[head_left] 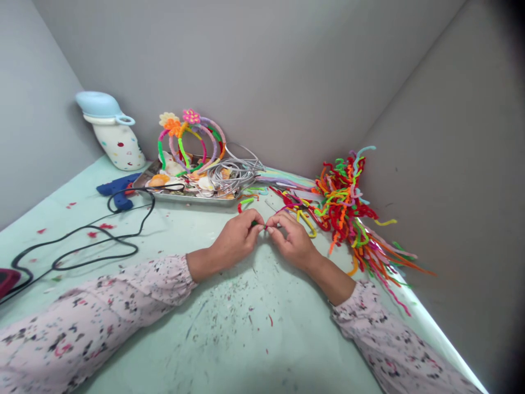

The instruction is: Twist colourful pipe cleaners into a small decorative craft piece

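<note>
Above the middle of the table, my left hand (235, 239) and my right hand (297, 241) meet fingertip to fingertip, both pinched closed. A short dark green piece of pipe cleaner (255, 223) shows at my left fingers. From my right fingers a thin magenta pipe cleaner (287, 207) runs up and back. The two seem to meet between the fingertips, though the join is too small to make out. Just beyond the hands lie a red and green pipe cleaner piece (246, 202) and a bent yellow pipe cleaner (307, 223).
A metal tray (192, 198) at the back holds shells, coiled grey wire (235, 176) and flowered fuzzy headbands (191, 143). At left are a blue glue gun (118, 189), black cord (139, 232) and a white bottle (117, 143). Loose pipe cleaners (344, 202) heap at right by grey walls.
</note>
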A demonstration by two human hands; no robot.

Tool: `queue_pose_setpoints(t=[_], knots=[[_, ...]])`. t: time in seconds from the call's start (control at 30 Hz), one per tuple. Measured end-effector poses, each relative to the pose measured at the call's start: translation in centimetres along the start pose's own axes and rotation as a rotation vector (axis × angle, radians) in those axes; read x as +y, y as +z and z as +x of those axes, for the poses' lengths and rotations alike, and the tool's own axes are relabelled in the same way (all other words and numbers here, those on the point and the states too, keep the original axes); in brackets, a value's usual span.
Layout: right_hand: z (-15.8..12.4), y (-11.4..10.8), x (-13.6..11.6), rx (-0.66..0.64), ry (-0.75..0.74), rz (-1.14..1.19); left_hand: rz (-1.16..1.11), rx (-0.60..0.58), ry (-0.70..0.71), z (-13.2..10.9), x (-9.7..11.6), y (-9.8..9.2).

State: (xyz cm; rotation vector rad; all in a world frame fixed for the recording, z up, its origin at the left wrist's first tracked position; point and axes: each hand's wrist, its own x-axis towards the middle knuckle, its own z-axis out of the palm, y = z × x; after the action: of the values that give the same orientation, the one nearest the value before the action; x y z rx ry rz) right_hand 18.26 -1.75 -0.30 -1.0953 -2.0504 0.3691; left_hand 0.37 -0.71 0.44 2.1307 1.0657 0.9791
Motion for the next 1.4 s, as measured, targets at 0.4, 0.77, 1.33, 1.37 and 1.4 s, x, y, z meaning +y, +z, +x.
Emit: queue_pose_setpoints(t=[0.4,0.77,1.33,1.37,1.4], knots=[[0.09,-0.16,0.17,0.052,0.008,0.015,-0.046,0.016,0.025,-0.14,-0.09,0.04],[0.06,-0.42,0.03,-0.018,0.041,0.07,-0.02,0.019,0.084,-0.09,0.01,-0.03],[0.34,-0.67,0.25,-0.035,0.072,0.097,0.006,0.021,0.106,-0.01,0.19,-0.16],[0.38,-0.69,0.2,-0.04,0.073,0.093,0.011,0.02,0.11,0.0,0.18,-0.16],[0.41,-0.7,0.16,-0.045,0.075,0.09,0.015,0.019,0.112,0.01,0.15,-0.15]])
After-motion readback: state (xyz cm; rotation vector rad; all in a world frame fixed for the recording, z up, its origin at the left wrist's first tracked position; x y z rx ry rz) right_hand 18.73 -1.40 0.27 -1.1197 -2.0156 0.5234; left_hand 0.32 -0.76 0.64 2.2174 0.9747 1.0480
